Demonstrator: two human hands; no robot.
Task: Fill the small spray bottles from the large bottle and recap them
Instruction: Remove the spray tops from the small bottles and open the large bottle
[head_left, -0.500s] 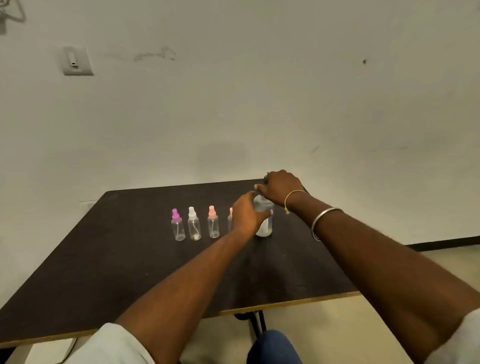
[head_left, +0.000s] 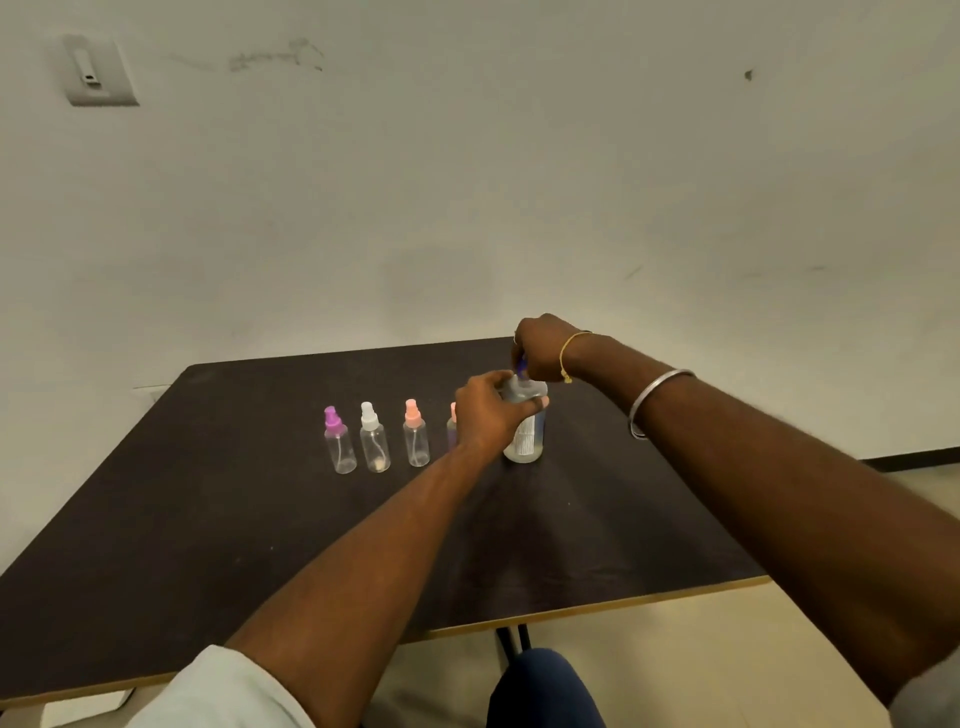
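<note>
Left hand (head_left: 485, 413) gripping large bottle (head_left: 525, 439), right hand (head_left: 540, 349) pinching its cap (head_left: 521, 370)

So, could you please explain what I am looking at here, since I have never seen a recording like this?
No machine here: a person works with two bare hands, and the one picture comes from a camera worn on their head, looking forward and down. On the dark table stands a row of small spray bottles: a purple-capped bottle, a white-capped bottle, a pink-capped bottle and a fourth bottle half hidden behind the left hand. That hand grips the upright large bottle near its shoulder. The right hand pinches a blue cap at its top, probably to unscrew it.
</note>
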